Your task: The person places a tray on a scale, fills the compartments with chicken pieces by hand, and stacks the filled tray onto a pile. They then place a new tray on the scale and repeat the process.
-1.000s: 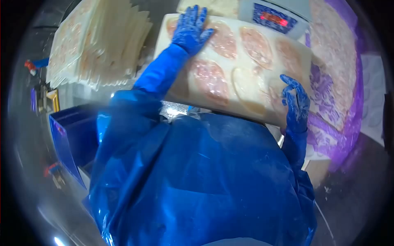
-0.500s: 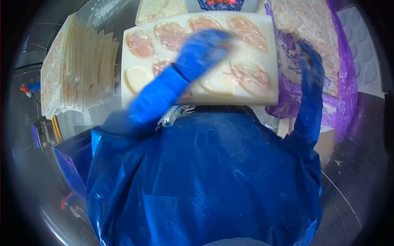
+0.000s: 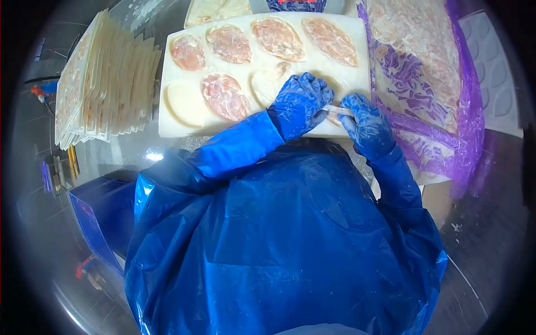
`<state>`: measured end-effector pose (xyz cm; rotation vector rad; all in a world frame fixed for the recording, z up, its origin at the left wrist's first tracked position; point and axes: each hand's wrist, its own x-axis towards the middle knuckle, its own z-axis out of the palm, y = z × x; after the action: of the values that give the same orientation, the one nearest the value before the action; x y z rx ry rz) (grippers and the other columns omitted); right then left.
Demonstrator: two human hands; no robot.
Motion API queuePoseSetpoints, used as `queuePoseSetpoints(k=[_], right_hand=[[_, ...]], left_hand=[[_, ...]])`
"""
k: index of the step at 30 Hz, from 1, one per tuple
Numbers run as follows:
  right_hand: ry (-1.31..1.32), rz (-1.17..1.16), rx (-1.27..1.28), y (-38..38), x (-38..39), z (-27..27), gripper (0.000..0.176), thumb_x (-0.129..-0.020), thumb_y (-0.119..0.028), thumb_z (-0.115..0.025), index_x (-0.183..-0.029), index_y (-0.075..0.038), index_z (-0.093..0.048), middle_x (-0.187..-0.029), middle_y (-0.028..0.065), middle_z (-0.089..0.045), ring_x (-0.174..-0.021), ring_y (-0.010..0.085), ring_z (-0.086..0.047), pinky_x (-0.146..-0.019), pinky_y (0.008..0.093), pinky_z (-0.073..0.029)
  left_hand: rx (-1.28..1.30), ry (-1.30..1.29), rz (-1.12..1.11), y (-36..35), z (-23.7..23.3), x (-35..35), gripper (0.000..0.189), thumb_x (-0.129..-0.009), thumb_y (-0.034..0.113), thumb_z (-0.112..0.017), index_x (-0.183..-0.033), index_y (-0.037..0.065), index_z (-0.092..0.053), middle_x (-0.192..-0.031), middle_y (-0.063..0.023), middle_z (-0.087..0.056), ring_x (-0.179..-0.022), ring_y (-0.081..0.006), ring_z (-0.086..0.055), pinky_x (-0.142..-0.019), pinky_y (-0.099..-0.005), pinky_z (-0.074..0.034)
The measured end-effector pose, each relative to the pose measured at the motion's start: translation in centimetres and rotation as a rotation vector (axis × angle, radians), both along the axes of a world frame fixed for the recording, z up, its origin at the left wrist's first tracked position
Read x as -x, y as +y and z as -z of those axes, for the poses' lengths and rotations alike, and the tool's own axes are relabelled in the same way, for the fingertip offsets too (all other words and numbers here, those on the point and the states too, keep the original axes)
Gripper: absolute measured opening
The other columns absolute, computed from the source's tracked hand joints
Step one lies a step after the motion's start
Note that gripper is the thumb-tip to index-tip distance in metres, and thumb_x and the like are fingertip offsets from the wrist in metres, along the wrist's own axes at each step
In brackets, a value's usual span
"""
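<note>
A white mould tray (image 3: pixel 167 120) with oval hollows lies before me. Pink raw meat pieces (image 3: pixel 229 44) fill the upper row and one lower hollow; the lower left hollow is bare. My left hand (image 3: pixel 304 106), in a blue glove, is closed over the lower middle of the tray. My right hand (image 3: pixel 365 125), gloved too, is closed at the tray's lower right edge. A thin pale strip of meat (image 3: pixel 339 110) stretches between the fingers of both hands. The hands and forearm hide part of the lower right hollows.
A stack of filled trays (image 3: pixel 106 84) stands at left. A purple plastic sheet (image 3: pixel 472 111) under a heap of pale raw meat (image 3: pixel 416 28) lies at right, beside another hollowed tray (image 3: pixel 488 61). A display unit (image 3: pixel 298 6) is at the top, a blue bin (image 3: pixel 100 223) at lower left.
My left hand has moved down and right from above the tray's middle. My right hand has come left from the meat heap. Both now hold a pale strip between them.
</note>
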<state>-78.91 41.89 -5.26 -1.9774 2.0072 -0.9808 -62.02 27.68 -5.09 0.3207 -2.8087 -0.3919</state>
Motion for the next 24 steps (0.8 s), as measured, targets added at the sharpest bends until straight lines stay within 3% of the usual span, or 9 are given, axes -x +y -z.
queuePoseSetpoints(k=[5,7,8,13,17,19,22,23,24], right_hand=[[-0.323,-0.048,0.025,-1.2,0.2,-1.9,0.017,-0.090,-0.010,-0.069,-0.103,-0.002,-0.062,-0.084,0.0132,-0.066,-0.080,0.0256,-0.067,-0.073,0.0358,-0.054],[-0.750,0.090,-0.324,-2.7,1.3,-2.4,0.014,-0.092,-0.008,-0.066,-0.104,-0.004,-0.060,-0.083,0.0066,-0.062,-0.077,0.0138,-0.062,-0.070,0.0282,-0.053],[-0.843,-0.013,-0.205,-3.6,1.5,-2.0,0.013,-0.094,-0.005,-0.065,-0.106,-0.004,-0.060,-0.085,0.0017,-0.058,-0.077,0.0068,-0.056,-0.067,0.0245,-0.050],[-0.813,-0.136,-0.059,-6.3,1.5,-4.2,0.011,-0.094,-0.002,-0.062,-0.105,-0.002,-0.061,-0.089,0.0024,-0.060,-0.082,0.0095,-0.059,-0.076,0.0249,-0.051],[-0.295,-0.200,0.044,-5.6,2.8,-4.3,0.019,-0.091,0.000,-0.062,-0.110,-0.002,-0.063,-0.102,0.0080,-0.067,-0.096,0.0216,-0.064,-0.088,0.0311,-0.051],[-0.137,-0.260,0.083,-4.5,4.5,-2.6,0.024,-0.090,0.001,-0.061,-0.113,-0.002,-0.064,-0.108,0.0103,-0.067,-0.103,0.0260,-0.064,-0.093,0.0336,-0.050],[0.085,-0.253,0.013,-3.5,5.8,-1.5,0.031,-0.089,0.002,-0.056,-0.118,-0.002,-0.064,-0.119,0.0144,-0.066,-0.117,0.0300,-0.059,-0.103,0.0380,-0.045],[-0.093,-0.174,0.041,-3.5,5.5,-1.1,0.031,-0.089,0.001,-0.054,-0.118,-0.002,-0.064,-0.120,0.0148,-0.065,-0.119,0.0306,-0.058,-0.106,0.0399,-0.043],[-0.272,-0.090,0.067,-3.4,4.9,-0.9,0.031,-0.090,-0.001,-0.052,-0.118,-0.001,-0.064,-0.122,0.0153,-0.064,-0.121,0.0311,-0.056,-0.109,0.0418,-0.040]], left_hand=[[-0.062,0.009,-0.024,-0.8,-0.2,-2.3,0.029,-0.084,0.028,-0.069,-0.107,0.012,-0.063,-0.103,-0.0098,-0.060,-0.094,-0.0297,-0.057,-0.081,-0.0443,-0.044],[-0.479,0.093,-0.036,-1.4,-0.6,-3.1,0.030,-0.085,0.027,-0.070,-0.109,0.010,-0.062,-0.103,-0.0115,-0.060,-0.093,-0.0310,-0.058,-0.081,-0.0450,-0.046],[-0.356,0.108,-0.046,-1.1,-1.1,-3.2,0.032,-0.084,0.023,-0.071,-0.111,0.008,-0.061,-0.104,-0.0130,-0.059,-0.093,-0.0336,-0.059,-0.081,-0.0439,-0.048],[-0.314,0.103,-0.141,0.4,0.5,-3.5,0.026,-0.085,0.014,-0.069,-0.109,0.006,-0.061,-0.106,-0.0157,-0.059,-0.093,-0.0361,-0.060,-0.080,-0.0429,-0.050],[-0.370,0.356,-0.269,1.5,-1.8,-3.8,0.028,-0.088,0.005,-0.065,-0.115,0.004,-0.060,-0.108,-0.0167,-0.060,-0.095,-0.0359,-0.062,-0.081,-0.0418,-0.051],[-0.802,0.410,-0.123,3.4,-3.5,-4.0,0.036,-0.091,0.006,-0.064,-0.127,0.004,-0.058,-0.115,-0.0171,-0.062,-0.102,-0.0324,-0.063,-0.086,-0.0409,-0.052],[-0.675,0.337,0.035,3.3,-2.1,-3.8,0.040,-0.094,0.012,-0.063,-0.133,0.004,-0.057,-0.132,-0.0169,-0.058,-0.120,-0.0301,-0.057,-0.095,-0.0395,-0.049],[-0.682,0.277,0.050,2.8,-2.2,-3.6,0.039,-0.094,0.014,-0.063,-0.132,0.004,-0.057,-0.137,-0.0168,-0.055,-0.126,-0.0306,-0.054,-0.097,-0.0387,-0.048],[-0.311,0.316,0.100,1.4,-0.9,-2.6,0.036,-0.095,0.015,-0.059,-0.129,0.004,-0.059,-0.136,-0.0145,-0.057,-0.123,-0.0318,-0.054,-0.099,-0.0390,-0.047]])
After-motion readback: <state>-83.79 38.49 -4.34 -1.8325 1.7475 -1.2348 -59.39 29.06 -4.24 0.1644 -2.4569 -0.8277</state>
